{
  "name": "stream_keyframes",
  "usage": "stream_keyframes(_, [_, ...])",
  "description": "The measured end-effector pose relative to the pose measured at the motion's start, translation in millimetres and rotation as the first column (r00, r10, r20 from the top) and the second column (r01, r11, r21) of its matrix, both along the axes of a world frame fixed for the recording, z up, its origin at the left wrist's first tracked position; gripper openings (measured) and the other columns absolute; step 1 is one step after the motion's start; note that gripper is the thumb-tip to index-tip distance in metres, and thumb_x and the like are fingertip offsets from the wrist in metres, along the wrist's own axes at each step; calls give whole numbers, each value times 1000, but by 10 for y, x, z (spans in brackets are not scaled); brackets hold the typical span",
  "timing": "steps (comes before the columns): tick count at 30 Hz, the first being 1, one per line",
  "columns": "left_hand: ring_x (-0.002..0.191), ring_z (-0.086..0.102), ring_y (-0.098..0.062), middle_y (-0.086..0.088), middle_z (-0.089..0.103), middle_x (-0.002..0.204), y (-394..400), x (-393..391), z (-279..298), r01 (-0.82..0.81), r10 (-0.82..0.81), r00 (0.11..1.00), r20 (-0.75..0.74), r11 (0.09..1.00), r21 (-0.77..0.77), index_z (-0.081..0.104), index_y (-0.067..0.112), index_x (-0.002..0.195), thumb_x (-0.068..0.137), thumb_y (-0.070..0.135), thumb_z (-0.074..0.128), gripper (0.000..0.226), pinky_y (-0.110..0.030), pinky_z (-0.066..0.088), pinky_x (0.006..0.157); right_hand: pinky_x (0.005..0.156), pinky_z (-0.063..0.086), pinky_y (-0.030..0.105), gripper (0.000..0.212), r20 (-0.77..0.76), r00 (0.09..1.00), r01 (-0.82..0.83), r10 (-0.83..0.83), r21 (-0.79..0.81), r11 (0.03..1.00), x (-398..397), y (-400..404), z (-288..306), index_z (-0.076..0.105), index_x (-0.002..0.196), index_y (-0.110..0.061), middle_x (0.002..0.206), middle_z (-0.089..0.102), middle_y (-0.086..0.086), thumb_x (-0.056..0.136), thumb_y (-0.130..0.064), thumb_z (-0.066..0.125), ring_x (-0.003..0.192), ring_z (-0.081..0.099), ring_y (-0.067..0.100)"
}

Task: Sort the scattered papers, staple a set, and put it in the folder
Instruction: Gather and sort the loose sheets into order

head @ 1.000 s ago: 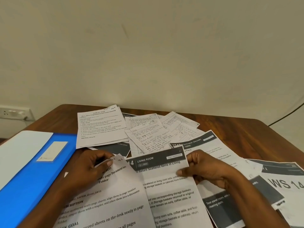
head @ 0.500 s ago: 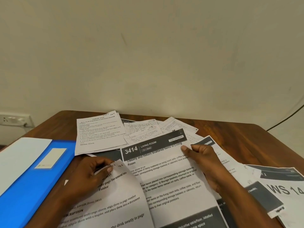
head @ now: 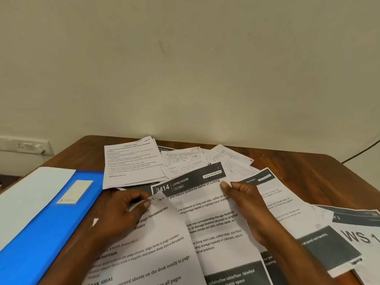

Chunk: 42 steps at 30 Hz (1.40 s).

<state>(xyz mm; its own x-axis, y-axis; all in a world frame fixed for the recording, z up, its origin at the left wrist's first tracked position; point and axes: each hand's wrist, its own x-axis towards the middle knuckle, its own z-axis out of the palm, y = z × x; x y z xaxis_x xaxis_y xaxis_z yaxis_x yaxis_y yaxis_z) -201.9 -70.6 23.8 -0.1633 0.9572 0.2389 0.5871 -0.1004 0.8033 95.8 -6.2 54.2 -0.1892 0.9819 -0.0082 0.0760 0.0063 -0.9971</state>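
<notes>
Printed and handwritten sheets lie scattered over a brown wooden desk point(head: 308, 173). My left hand point(head: 121, 214) pinches the lifted top corner of a text sheet point(head: 148, 249) headed with a document task. My right hand point(head: 244, 204) grips the right edge of a sheet with a dark "3414 LIVING ROOM" banner point(head: 205, 204), which lies under the left-hand sheet. An open blue folder point(head: 41, 229) lies at the left, with a white sheet point(head: 30, 194) in it. No stapler is in view.
A typed page point(head: 131, 161) and handwritten notes point(head: 191, 161) lie at the back of the desk. Dark-banner pages point(head: 292, 204) and a "WS" page point(head: 362, 237) spread to the right. A wall socket point(head: 22, 145) sits at the far left.
My right hand has slid the "3414 LIVING ROOM" sheet away from me, so its banner now shows fully. My left hand still holds its sheet's corner.
</notes>
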Motion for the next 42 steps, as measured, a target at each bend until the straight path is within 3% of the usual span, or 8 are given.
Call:
stream_keyframes(7, [92, 64, 10, 25, 74, 95, 67, 82, 53, -24, 28, 999, -37, 996, 90, 76, 33, 97, 98, 27, 68, 10, -6, 49, 67, 104, 55, 52, 20, -6, 1000, -19, 20, 42, 999, -95, -73, 14, 78, 108, -12, 105, 81, 6, 104, -19, 59, 102, 77, 25])
stream_keyframes(12, [100, 67, 2, 22, 74, 104, 238, 136, 67, 22, -18, 1000, -22, 983, 184, 73, 39, 99, 98, 29, 67, 12, -20, 54, 82, 98, 58, 42, 21, -50, 997, -52, 55, 62, 997, -135, -141, 71, 74, 116, -16, 110, 80, 2, 105, -14, 57, 106, 76, 23])
stream_keyframes(18, [97, 69, 4, 26, 73, 98, 337, 377, 206, 50, -80, 990, 118, 970, 238, 74, 31, 96, 97, 20, 69, 12, -16, 57, 73, 100, 56, 46, 23, -129, 991, -33, 39, 53, 998, -187, -192, 71, 76, 110, -3, 108, 79, 14, 104, -15, 57, 108, 73, 36])
stream_keyframes(25, [103, 68, -6, 14, 73, 102, 496, 527, 197, 125, -157, 986, 57, 918, 376, 76, 25, 100, 95, 7, 72, 19, -12, 52, 81, 73, 57, 16, 23, -124, 992, 18, -5, 97, 995, -192, -172, 79, 80, 98, -16, 97, 82, -1, 103, -12, 58, 91, 77, 14])
stream_keyframes(29, [113, 68, -10, 9, 74, 115, 579, 590, 204, 150, -178, 984, 21, 883, 445, 78, 15, 102, 91, -1, 74, 21, -15, 51, 93, 74, 57, 21, 23, -137, 991, 13, 4, 120, 993, -177, -155, 72, 79, 96, -17, 96, 81, 1, 104, -15, 58, 90, 76, 16])
stream_keyframes(33, [115, 66, 2, 14, 75, 120, 617, 692, 243, 99, -145, 984, 101, 928, 360, 79, 18, 103, 94, 6, 73, 16, -7, 49, 91, 70, 58, 32, 31, 48, 998, 29, -43, 262, 965, -187, -171, 0, 70, 90, -18, 86, 76, -1, 104, -40, 52, 83, 73, 21])
stream_keyframes(37, [89, 71, 0, 12, 78, 90, 676, 821, 245, 30, -68, 991, 113, 950, 310, 79, 22, 92, 97, 7, 69, 19, -9, 52, 74, 66, 56, 37, 36, 105, 975, 130, -194, 433, 892, -171, -181, -88, 63, 91, -29, 83, 70, -5, 103, -56, 43, 78, 67, 19])
stream_keyframes(42, [82, 71, -2, 15, 76, 85, 709, 923, 186, -22, -9, 995, 99, 951, 308, 75, 27, 87, 97, 11, 68, 20, -15, 54, 70, 71, 58, 27, 28, 255, 942, 79, -220, 467, 881, -121, -100, -147, 65, 107, -34, 90, 73, -17, 100, -58, 52, 87, 71, 5])
